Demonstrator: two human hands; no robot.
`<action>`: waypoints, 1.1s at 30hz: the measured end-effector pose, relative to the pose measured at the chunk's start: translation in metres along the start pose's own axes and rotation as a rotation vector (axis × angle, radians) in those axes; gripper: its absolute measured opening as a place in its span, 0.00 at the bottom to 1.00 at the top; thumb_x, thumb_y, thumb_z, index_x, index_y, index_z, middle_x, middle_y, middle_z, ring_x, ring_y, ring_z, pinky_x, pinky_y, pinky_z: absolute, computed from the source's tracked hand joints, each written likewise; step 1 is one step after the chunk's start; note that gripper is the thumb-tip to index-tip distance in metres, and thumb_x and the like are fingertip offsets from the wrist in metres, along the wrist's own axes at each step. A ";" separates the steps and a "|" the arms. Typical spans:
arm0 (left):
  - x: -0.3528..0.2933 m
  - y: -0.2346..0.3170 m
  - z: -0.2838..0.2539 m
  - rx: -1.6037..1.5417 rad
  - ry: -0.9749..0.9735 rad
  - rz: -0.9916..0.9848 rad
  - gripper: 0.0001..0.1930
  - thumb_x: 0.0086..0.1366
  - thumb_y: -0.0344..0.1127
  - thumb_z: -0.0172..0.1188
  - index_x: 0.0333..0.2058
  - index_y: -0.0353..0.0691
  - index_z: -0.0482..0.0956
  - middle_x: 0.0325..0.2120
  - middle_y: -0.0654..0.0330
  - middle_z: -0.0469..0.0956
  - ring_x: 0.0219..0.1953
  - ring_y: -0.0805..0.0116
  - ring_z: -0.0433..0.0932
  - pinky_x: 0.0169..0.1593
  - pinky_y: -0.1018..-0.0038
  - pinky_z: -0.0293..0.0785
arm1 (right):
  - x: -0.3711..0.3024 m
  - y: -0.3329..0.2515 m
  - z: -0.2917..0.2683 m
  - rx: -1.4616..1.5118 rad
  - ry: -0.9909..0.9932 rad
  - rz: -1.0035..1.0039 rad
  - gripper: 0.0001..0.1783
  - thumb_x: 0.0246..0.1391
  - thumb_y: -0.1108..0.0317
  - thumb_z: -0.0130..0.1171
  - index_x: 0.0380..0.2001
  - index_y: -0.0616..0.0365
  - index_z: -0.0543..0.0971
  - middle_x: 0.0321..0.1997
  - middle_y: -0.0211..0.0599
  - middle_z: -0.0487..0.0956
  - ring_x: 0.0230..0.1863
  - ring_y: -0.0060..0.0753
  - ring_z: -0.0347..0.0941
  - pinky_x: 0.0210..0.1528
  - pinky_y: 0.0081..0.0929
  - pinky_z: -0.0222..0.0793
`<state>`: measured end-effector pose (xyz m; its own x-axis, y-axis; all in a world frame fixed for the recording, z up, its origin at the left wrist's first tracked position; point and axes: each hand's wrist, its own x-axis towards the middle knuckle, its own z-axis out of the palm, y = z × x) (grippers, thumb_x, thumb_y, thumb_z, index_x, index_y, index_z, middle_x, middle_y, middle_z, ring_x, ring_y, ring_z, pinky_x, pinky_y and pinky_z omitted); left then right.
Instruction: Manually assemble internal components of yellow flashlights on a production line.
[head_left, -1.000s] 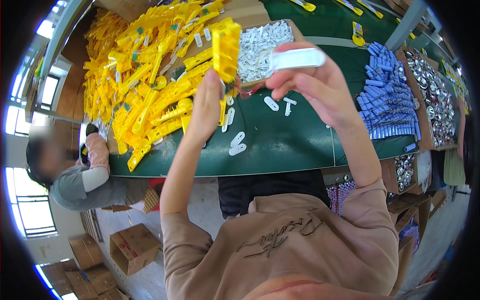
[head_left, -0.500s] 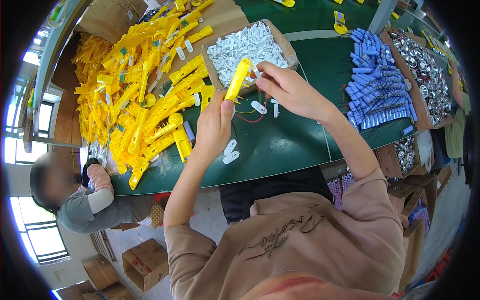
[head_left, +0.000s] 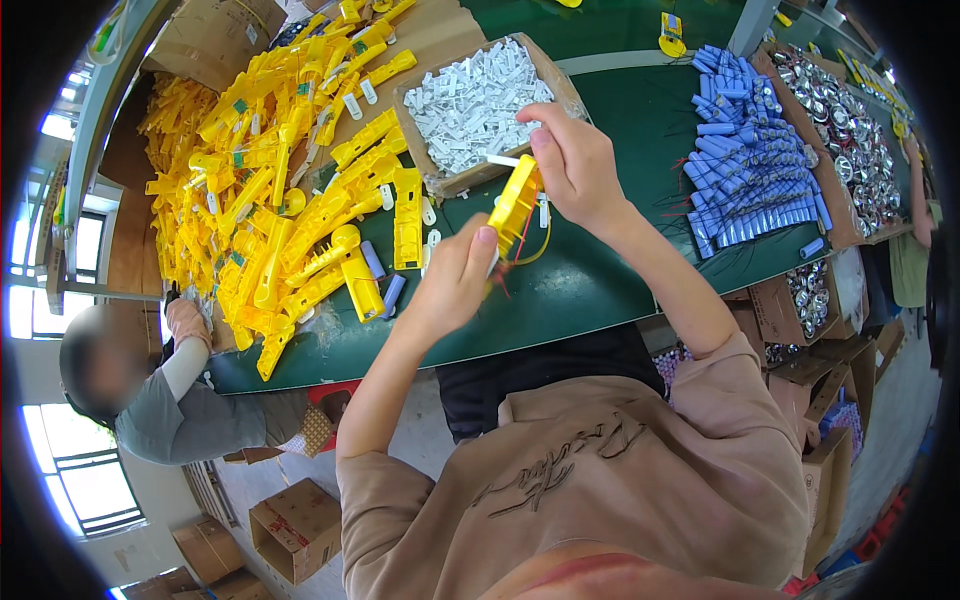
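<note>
My left hand [head_left: 455, 278] is closed around the lower end of a yellow plastic housing [head_left: 514, 208], held tilted above the table. The housing's hollow, ribbed side faces right, and thin red and yellow wires [head_left: 540, 250] hang beside it. At its upper end a white plastic strip [head_left: 503, 160] sticks out to the left. My right hand [head_left: 578, 165] is closed at that upper end, thumb and fingers bent against the housing. Just beyond is a cardboard box [head_left: 570, 88] full of small white plastic parts [head_left: 480, 105]. Another yellow housing [head_left: 407, 222] lies left of my hands.
A large heap of yellow housings [head_left: 270, 200] covers the table's left side. Blue cylindrical cells [head_left: 745, 160] with wires are stacked on the right, beside a carton of shiny metal parts [head_left: 850, 150]. Two blue cylinders [head_left: 393, 297] lie near the heap. A co-worker [head_left: 175, 400] sits at left.
Both hands have brought the housing right and lower, turning its hollow side into view. My right fingers have shifted from the white strip to the housing's upper end. The co-worker's arm has moved.
</note>
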<state>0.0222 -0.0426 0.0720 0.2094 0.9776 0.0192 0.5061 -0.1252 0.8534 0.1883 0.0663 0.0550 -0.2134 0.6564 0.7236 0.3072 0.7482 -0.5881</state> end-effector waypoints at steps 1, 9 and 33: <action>-0.004 0.002 0.003 0.000 -0.001 -0.002 0.24 0.71 0.50 0.31 0.32 0.35 0.68 0.19 0.56 0.72 0.22 0.63 0.73 0.29 0.69 0.69 | -0.001 0.000 -0.001 0.001 0.000 0.002 0.15 0.61 0.58 0.45 0.37 0.57 0.74 0.22 0.30 0.74 0.27 0.20 0.71 0.30 0.21 0.64; -0.015 0.016 0.010 -0.694 -0.035 -0.195 0.32 0.70 0.54 0.24 0.41 0.32 0.72 0.22 0.58 0.74 0.25 0.71 0.74 0.31 0.76 0.72 | -0.015 -0.017 -0.006 1.219 -0.380 0.544 0.22 0.60 0.59 0.41 0.48 0.65 0.72 0.46 0.36 0.76 0.48 0.27 0.70 0.53 0.26 0.61; -0.021 -0.015 0.072 -0.546 0.443 0.008 0.24 0.70 0.47 0.34 0.56 0.34 0.56 0.42 0.53 0.71 0.37 0.69 0.74 0.35 0.76 0.73 | -0.067 -0.011 0.018 1.055 -0.293 0.579 0.23 0.57 0.74 0.50 0.56 0.56 0.60 0.35 0.33 0.76 0.34 0.17 0.69 0.38 0.17 0.64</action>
<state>0.0706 -0.0732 0.0214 -0.2078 0.9684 0.1382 -0.0110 -0.1436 0.9896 0.1828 0.0156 0.0065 -0.5363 0.8115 0.2321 -0.4426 -0.0362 -0.8960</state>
